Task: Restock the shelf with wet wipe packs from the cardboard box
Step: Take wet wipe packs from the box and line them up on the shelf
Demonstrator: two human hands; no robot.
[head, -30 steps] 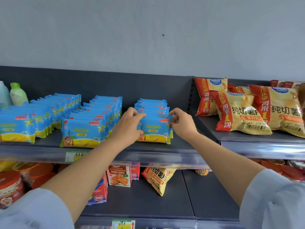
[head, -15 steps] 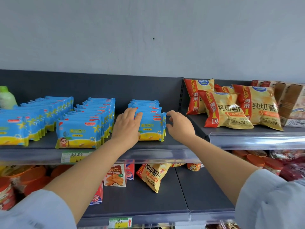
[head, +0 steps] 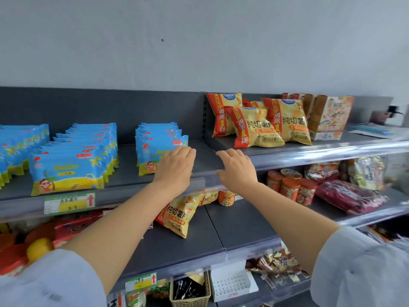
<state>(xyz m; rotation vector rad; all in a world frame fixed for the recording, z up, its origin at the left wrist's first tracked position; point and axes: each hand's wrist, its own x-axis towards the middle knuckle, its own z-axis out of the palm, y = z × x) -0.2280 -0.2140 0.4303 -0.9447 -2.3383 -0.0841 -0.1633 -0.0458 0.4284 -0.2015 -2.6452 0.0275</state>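
Blue-and-yellow wet wipe packs (head: pixel 67 170), orange-and-yellow chip bags (head: pixel 256 127), dark grey shelf (head: pixel 132 173).

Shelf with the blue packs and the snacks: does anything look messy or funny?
The blue wet wipe packs stand in tidy rows. The chip bags to their right, at the same level, look messy: they lean across one another. One more chip bag lies slanted on the shelf below.

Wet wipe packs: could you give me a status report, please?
Left hand open, at the rightmost wet wipe row. Right hand open, empty, above the shelf edge. Cardboard box not in view.
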